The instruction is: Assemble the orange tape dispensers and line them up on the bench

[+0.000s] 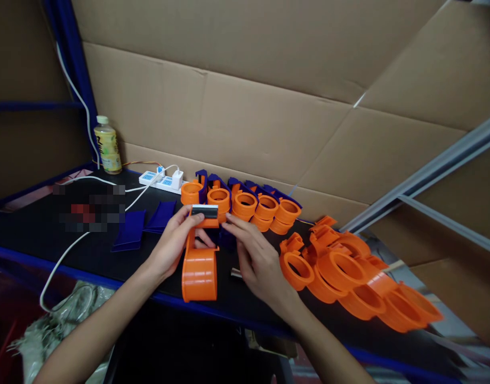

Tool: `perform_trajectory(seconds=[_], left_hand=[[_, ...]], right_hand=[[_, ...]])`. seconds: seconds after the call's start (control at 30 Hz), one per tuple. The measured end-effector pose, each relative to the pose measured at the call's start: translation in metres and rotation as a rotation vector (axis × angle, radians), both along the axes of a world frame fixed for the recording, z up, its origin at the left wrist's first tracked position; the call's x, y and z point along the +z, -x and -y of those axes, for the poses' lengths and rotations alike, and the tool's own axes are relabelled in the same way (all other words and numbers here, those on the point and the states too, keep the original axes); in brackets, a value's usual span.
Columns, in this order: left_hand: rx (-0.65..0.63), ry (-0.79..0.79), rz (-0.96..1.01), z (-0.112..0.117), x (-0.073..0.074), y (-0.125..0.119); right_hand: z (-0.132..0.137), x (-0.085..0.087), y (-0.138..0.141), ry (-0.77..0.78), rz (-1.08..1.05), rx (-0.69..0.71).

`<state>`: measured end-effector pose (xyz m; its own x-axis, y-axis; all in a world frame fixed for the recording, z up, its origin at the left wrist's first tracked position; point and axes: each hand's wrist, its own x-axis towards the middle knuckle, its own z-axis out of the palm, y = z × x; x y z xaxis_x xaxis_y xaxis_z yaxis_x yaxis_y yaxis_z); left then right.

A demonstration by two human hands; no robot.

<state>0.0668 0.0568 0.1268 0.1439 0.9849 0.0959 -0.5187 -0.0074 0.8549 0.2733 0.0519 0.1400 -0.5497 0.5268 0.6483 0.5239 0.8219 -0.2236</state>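
Note:
My left hand [170,242] grips an orange tape dispenser [199,274] by its upper arm, with the round hub hanging below. Along its top sits a black strip with a pale serrated blade [205,207], and my left thumb rests on the strip. At the right end of that blade is my right hand [258,261], its fingers stretched out; whether the fingertips touch the dispenser I cannot tell. A small metallic strip [235,273] shows beside my right thumb, partly hidden.
Several orange dispensers with blue covers [245,205] stand in a row at the back. More orange dispenser bodies [344,269] are piled on the right. Blue plastic covers [128,230] lie left on the black table [93,250], near a power strip [161,181], white cables and a bottle [107,146].

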Motion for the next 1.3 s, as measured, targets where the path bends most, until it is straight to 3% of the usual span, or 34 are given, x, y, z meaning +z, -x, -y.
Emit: perform_trajectory(seconds=[0.07,0.2,0.4,0.63,0.87,1.03,1.1,1.3], left_hand=[[0.033,0.020,0.054,-0.002,0.002,0.006],[0.082,0.031,0.097,-0.001,0.009,0.018],[0.083,0.026,0.059,0.005,0.018,0.022],[0.045,0.035,0.062,0.005,0.018,0.019],[0.052,0.044,0.074,-0.001,0.012,0.020],[0.048,0.086,0.105,-0.002,0.006,0.010],[0.011,0.108,0.111,0.001,0.005,0.002],[-0.031,0.149,0.100,0.011,0.006,-0.014]], right_hand=[[-0.012,-0.004,-0.003,0.031,0.035,-0.081],[-0.033,-0.018,-0.007,0.140,0.308,-0.226],[-0.053,-0.029,-0.004,0.130,0.571,-0.383],[-0.062,-0.030,0.002,0.124,0.584,-0.439],[-0.058,-0.019,-0.007,0.111,0.384,-0.489],[-0.045,0.005,-0.005,0.264,-0.268,-0.308],[-0.036,0.014,0.001,0.277,-0.415,-0.265],[-0.010,0.021,0.022,0.151,-0.442,-0.284]])
